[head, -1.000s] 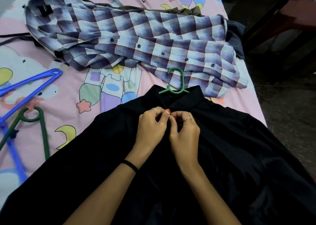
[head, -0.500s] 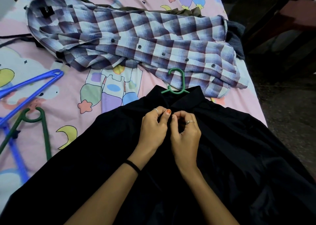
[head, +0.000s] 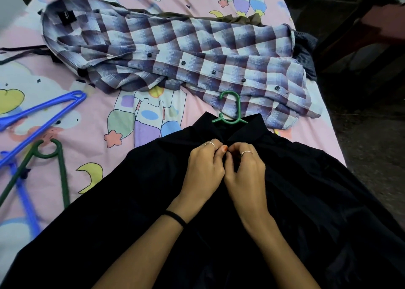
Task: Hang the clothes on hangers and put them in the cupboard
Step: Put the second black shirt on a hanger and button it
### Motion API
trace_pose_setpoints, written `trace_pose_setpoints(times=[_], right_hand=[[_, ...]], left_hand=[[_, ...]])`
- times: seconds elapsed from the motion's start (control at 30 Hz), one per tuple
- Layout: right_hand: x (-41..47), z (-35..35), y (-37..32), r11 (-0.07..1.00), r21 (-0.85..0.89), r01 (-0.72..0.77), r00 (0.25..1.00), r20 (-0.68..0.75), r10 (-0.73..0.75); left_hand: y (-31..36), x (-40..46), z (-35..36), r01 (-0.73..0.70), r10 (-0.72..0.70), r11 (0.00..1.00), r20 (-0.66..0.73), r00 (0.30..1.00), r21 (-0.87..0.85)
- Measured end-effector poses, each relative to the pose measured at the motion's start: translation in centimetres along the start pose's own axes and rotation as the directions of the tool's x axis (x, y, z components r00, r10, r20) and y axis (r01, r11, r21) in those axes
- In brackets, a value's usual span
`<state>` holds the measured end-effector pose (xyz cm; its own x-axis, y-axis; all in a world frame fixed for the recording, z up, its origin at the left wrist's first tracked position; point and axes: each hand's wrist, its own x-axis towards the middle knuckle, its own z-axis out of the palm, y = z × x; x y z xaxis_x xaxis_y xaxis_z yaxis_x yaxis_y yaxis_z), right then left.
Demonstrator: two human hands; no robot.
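Note:
A black shirt [head: 306, 201] lies spread on the bed in front of me, with a green hanger [head: 232, 111] inside it; only the hook and neck stick out past the collar. My left hand [head: 203, 170] and my right hand [head: 245, 172] meet just below the collar, each pinching the black fabric at the front opening, fingertips touching. A purple and white checked shirt [head: 175, 56] lies crumpled across the bed beyond the black shirt. The hanger's hook rests on its lower edge.
Blue hangers [head: 43, 115] and a dark green hanger [head: 59, 168] lie on the pink cartoon bedsheet [head: 109, 117] at the left. More dark clothes [head: 304, 49] are bunched at the bed's right edge. Dark floor [head: 372, 146] lies to the right of the bed.
Both hands stay at the same spot under the collar, with small finger movements on the fabric. The view has shifted slightly; nothing else moved.

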<state>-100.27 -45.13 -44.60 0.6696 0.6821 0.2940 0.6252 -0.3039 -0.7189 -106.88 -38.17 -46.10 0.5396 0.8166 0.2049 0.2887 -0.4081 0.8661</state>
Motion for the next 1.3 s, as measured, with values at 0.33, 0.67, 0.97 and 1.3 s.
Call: trace_pose_setpoints(times=[0.33, 0.67, 0.97, 1.3], right_hand=[[0.0, 0.3, 0.5, 0.978, 0.205, 0.032, 0.999, -0.015, -0.030], [4.0, -2.5, 1.5, 0.312, 0.664, -0.679, 0.733, 0.638, 0.237], [4.8, -1.8, 3.2, 0.627, 0.413, -0.660, 0.684, 0.675, 0.276], [-1.1, -5.0, 1.8, 0.993, 0.046, -0.108, 0.938, 0.335, 0.086]], left_hand=[[-0.2, -0.1, 0.3, 0.254, -0.259, 0.909, 0.030, 0.965, -0.331], [-0.2, 0.4, -0.2, 0.178, -0.145, 0.926, 0.122, 0.982, -0.333], [-1.5, 0.4, 0.0, 0.270, -0.219, 0.938, 0.231, 0.948, -0.217], [-0.4, -2.6, -4.8, 0.268, -0.271, 0.962, 0.062, 0.961, 0.047]])
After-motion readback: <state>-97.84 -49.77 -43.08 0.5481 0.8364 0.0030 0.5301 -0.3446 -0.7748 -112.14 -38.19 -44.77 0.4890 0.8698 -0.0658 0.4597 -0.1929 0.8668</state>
